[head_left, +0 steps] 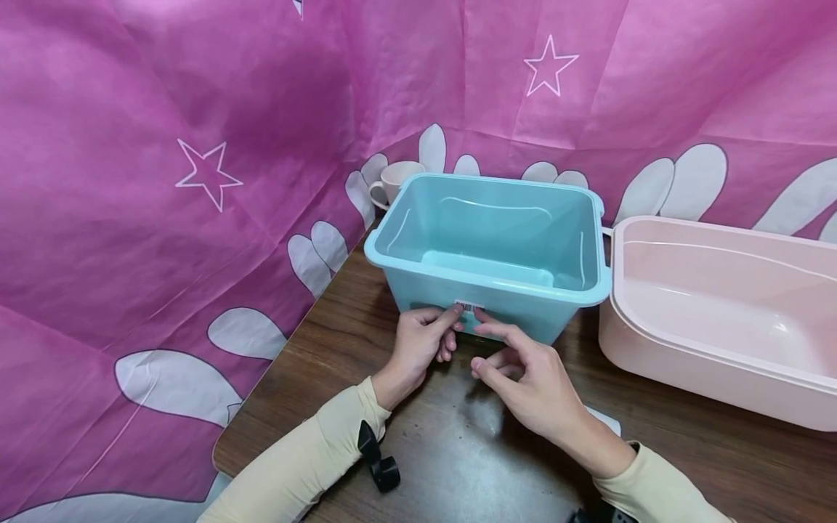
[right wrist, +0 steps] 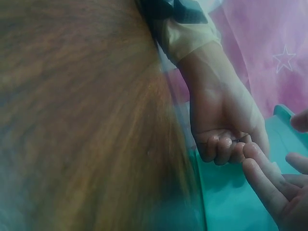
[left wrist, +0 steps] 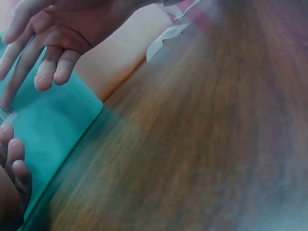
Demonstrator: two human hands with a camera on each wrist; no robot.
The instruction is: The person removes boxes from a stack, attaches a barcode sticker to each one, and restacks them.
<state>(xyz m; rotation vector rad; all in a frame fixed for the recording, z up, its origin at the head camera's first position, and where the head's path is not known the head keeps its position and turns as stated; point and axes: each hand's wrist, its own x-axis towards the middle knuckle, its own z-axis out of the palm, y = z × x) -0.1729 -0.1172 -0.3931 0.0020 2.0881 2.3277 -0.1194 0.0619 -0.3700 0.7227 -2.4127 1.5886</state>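
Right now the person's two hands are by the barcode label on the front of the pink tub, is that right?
Not quite: the head view shows the barcode label on the front of the blue tub, not the pink tub. The left hand and right hand are indeed by it.

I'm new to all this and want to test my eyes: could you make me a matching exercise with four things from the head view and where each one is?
Things
1. Mug
2. Light-blue tub
3. Barcode label
4. Pink tub

Places
A. Cut off by the head view's right edge
B. On the near outer wall of a tub
C. Beyond a tub and partly hidden by it
D. Near the middle of the head view, its open top facing up

Right pairs: 1-C, 2-D, 3-B, 4-A.
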